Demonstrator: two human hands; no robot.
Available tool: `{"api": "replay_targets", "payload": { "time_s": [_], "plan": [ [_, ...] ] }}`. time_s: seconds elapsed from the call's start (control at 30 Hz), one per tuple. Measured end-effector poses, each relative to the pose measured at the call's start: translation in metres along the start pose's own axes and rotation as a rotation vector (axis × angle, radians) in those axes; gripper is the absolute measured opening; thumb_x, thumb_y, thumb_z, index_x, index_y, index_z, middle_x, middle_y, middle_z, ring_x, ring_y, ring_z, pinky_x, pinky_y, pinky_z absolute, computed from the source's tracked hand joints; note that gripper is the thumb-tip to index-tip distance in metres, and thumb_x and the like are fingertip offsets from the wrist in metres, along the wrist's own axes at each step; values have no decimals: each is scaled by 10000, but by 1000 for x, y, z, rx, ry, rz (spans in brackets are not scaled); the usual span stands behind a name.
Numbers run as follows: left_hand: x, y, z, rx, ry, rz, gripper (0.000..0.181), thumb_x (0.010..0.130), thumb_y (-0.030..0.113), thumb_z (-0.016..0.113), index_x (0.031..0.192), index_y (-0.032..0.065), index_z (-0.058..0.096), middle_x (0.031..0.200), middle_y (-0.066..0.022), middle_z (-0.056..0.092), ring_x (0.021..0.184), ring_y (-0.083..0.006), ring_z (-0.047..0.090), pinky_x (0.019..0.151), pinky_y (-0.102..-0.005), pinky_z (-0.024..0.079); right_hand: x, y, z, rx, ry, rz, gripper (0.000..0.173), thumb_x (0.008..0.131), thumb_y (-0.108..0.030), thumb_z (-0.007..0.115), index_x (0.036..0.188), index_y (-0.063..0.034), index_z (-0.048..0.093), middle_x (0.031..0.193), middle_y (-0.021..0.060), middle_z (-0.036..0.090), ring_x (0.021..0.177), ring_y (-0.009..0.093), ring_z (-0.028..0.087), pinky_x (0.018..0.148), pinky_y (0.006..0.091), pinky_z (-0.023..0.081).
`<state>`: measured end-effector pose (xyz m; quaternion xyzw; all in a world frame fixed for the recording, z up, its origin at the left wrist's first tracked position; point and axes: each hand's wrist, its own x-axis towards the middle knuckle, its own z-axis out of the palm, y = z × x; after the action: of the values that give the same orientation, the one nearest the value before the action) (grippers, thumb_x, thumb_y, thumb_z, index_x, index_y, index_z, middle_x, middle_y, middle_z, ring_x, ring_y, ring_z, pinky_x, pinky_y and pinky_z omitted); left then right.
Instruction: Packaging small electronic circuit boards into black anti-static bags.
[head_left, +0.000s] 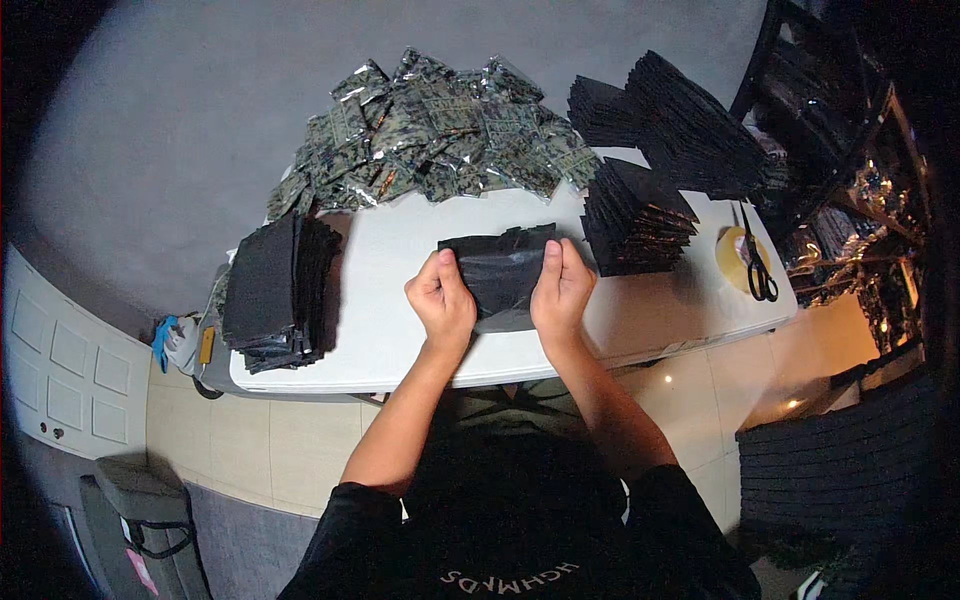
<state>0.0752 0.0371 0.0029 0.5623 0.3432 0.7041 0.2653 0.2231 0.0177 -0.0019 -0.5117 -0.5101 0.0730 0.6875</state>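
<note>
A flat black packet with a slightly glossy surface (501, 281) is stretched between my two hands, above the white table (390, 300). My left hand (444, 300) grips its left edge, thumb on top. Its right edge is in my right hand (561, 292), held the same way. To the left stands a tall stack of black flat pieces (274, 289). Another stack of black pieces (637, 217) lies just right of my right hand. Behind the packet spreads a heap of camouflage fabric items in clear plastic bags (442, 127).
Black scissors (757, 270) rest over a roll of tape (731, 259) near the table's right end. More black stacks (675, 120) stand at the back right. A dark rack with shiny bags (862, 225) is beyond the right end. A grey padded seat (142, 495) is at lower left.
</note>
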Motion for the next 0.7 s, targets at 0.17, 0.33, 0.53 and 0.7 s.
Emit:
{"api": "replay_targets", "payload": {
  "time_s": [0.17, 0.33, 0.53, 0.7],
  "plan": [
    [5, -16, -9, -38, -22, 60, 372, 1193, 217, 508, 872, 35, 553, 845, 70, 497, 785, -51, 391, 682, -259, 352, 2, 2, 0, 10, 6, -51, 306, 1127, -187, 617, 899, 1, 540, 706, 130, 443, 638, 243, 423, 582, 387, 381],
    [13, 16, -18, -46, -224, 26, 257, 1107, 222, 662, 1244, 15, 596, 1061, -16, 587, 931, -94, 520, 845, -272, 446, 8, 4, -14, 187, -79, -149, 180, 1105, -139, 655, 1153, 18, 579, 853, 43, 541, 818, 98, 524, 695, 315, 468],
    [33, 45, -41, 179, -536, 233, 528, 877, 72, 896, 1332, 24, 632, 1306, -180, 701, 1160, -269, 711, 992, -420, 570, 37, -29, -48, 197, -334, -267, 491, 892, -103, 896, 1315, -45, 654, 1196, 125, 731, 1025, 265, 742, 901, 385, 573],
    [62, 75, -47, 272, -713, 370, 224, 899, 101, 860, 1068, 11, 744, 1153, -153, 733, 1000, -328, 746, 876, -397, 600, 74, -57, -72, -7, -806, -440, 258, 885, -119, 886, 1074, -27, 737, 1154, 134, 696, 1043, 312, 719, 907, 389, 574]
  ]
}}
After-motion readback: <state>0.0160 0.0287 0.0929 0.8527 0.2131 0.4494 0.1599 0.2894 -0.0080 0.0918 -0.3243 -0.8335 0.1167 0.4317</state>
